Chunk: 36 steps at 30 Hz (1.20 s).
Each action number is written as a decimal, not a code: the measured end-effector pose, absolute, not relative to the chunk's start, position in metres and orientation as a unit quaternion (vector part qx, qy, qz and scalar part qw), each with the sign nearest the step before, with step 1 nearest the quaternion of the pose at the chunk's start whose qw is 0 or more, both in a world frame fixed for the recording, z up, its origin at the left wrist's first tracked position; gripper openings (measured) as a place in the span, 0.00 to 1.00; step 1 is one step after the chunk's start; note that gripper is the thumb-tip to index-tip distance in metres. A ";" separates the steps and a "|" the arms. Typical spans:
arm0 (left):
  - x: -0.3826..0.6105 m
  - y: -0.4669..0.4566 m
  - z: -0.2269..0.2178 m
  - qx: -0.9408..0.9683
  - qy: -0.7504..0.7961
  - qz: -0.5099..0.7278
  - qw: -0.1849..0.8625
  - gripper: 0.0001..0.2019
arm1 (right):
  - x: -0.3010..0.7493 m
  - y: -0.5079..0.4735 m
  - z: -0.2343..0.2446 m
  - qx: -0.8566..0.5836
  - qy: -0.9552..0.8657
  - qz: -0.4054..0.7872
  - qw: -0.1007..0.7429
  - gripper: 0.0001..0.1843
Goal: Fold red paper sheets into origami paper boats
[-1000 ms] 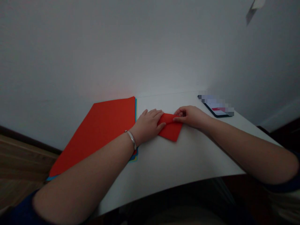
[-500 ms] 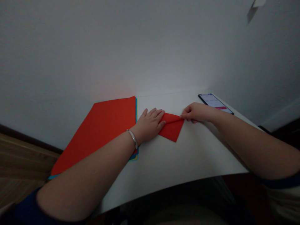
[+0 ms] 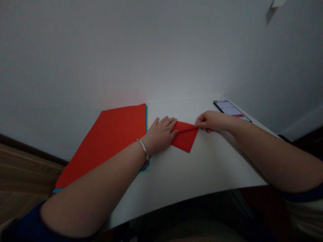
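Observation:
A small folded red paper [image 3: 185,137] lies on the white table [image 3: 191,174] near its far edge. My left hand [image 3: 161,132], with a silver bangle on the wrist, lies flat with fingers stretched out, pressing the paper's left end. My right hand [image 3: 213,121] has its fingers pinched together on the paper's right corner, at the end of the fold line.
A stack of large sheets [image 3: 111,141], red on top with blue and yellow edges showing, lies at the left and overhangs the table's side. A phone [image 3: 230,110] with a lit screen lies at the far right. A pale wall rises right behind the table.
My right hand slid rightward along the fold, from the paper's middle to its right corner. The left hand stayed flat in place. The phone came out from behind the right hand.

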<state>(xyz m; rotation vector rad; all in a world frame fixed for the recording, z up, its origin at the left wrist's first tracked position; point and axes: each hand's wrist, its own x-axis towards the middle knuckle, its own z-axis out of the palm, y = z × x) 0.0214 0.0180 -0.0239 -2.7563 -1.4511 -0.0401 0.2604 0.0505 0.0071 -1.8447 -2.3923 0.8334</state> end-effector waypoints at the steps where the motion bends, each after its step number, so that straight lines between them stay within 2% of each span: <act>1: 0.021 0.018 -0.024 -0.885 -0.465 -0.013 0.012 0.28 | 0.261 0.051 0.007 -0.589 -0.763 0.265 0.002 0.16; 11: 0.018 0.021 -0.029 -0.887 -0.462 -0.015 0.009 0.28 | 0.273 0.057 0.005 -0.602 -0.766 0.226 0.000 0.13; 15: 0.018 0.021 -0.028 -0.887 -0.462 -0.016 0.007 0.28 | 0.273 0.055 0.001 -0.586 -0.760 0.276 0.060 0.12; 18: 0.020 0.020 -0.025 -0.887 -0.462 -0.014 0.006 0.28 | 0.266 0.050 -0.001 -0.592 -0.742 0.299 0.096 0.14; 20: 0.023 0.019 -0.022 -0.886 -0.464 -0.008 0.007 0.27 | 0.258 0.046 -0.002 -0.610 -0.743 0.256 0.102 0.20; 24: 0.026 0.016 -0.015 -0.884 -0.467 -0.005 0.008 0.27 | 0.245 0.043 -0.008 -0.622 -0.757 0.151 0.137 0.17; 29: 0.027 0.014 -0.011 -0.883 -0.469 -0.007 0.005 0.27 | 0.240 0.043 -0.016 -0.623 -0.753 0.140 0.158 0.18; 36: 0.025 0.018 -0.016 -0.883 -0.467 -0.031 -0.004 0.26 | 0.240 0.044 -0.014 -0.631 -0.750 0.142 0.136 0.22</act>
